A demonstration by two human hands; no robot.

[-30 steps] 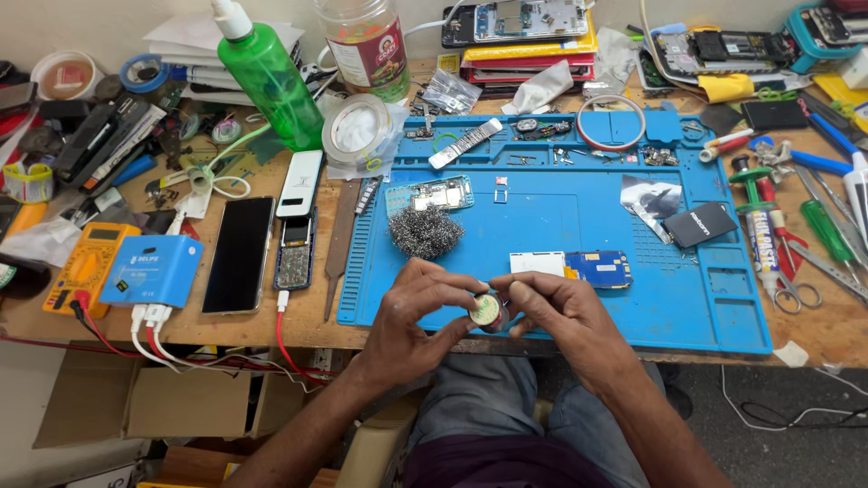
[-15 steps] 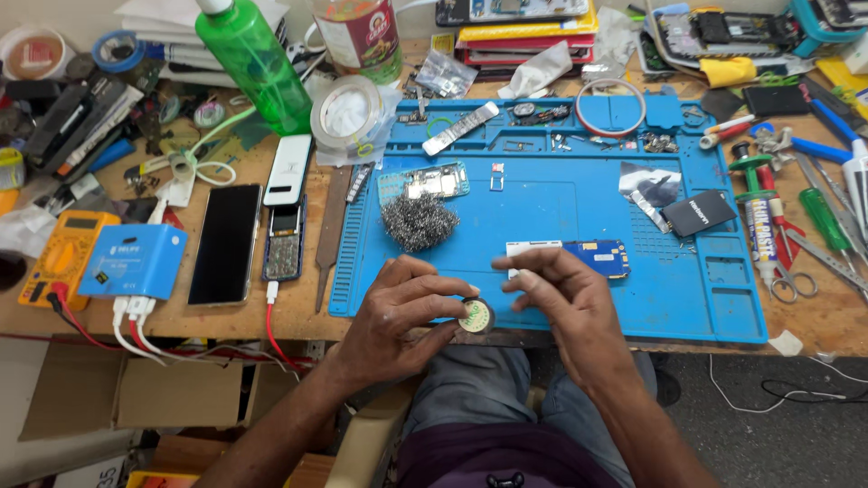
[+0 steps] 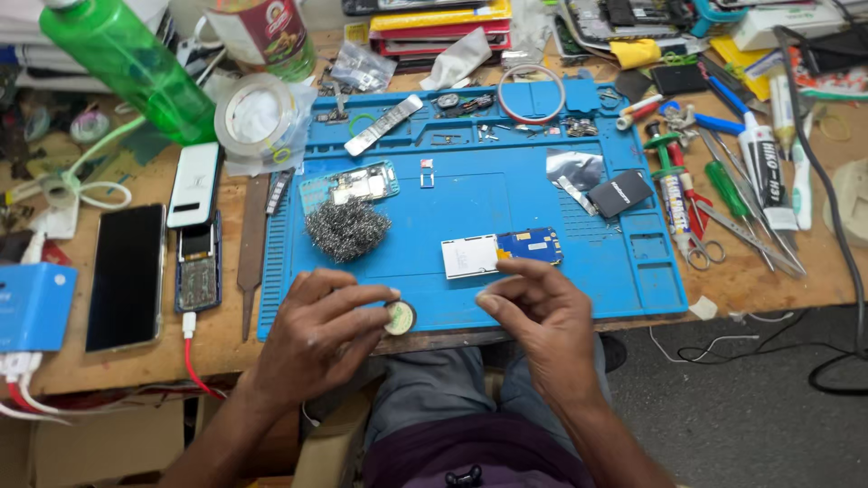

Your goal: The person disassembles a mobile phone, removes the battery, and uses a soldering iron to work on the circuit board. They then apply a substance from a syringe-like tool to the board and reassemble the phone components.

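My left hand [image 3: 318, 333] pinches a small round tin [image 3: 399, 317] with pale paste inside, held at the near edge of the blue work mat [image 3: 488, 194]. My right hand [image 3: 542, 316] hovers just right of the tin, thumb and fingers curled together, holding nothing that I can see. Just beyond my right fingers a small circuit board with a white shield and a blue end [image 3: 500, 252] lies on the mat. A ball of steel wool [image 3: 342, 228] sits beyond my left hand.
A bare phone board [image 3: 361, 184] lies on the mat's left. Left of the mat lie phones [image 3: 127, 276], a white power bank [image 3: 194, 184], a tape roll [image 3: 258, 117] and a green bottle [image 3: 122, 63]. Screwdrivers, tubes and scissors [image 3: 714, 194] crowd the right side.
My right hand has drawn back from the tin and now leaves a gap. The left hand alone keeps the tin. The view has shifted closer to the bench.
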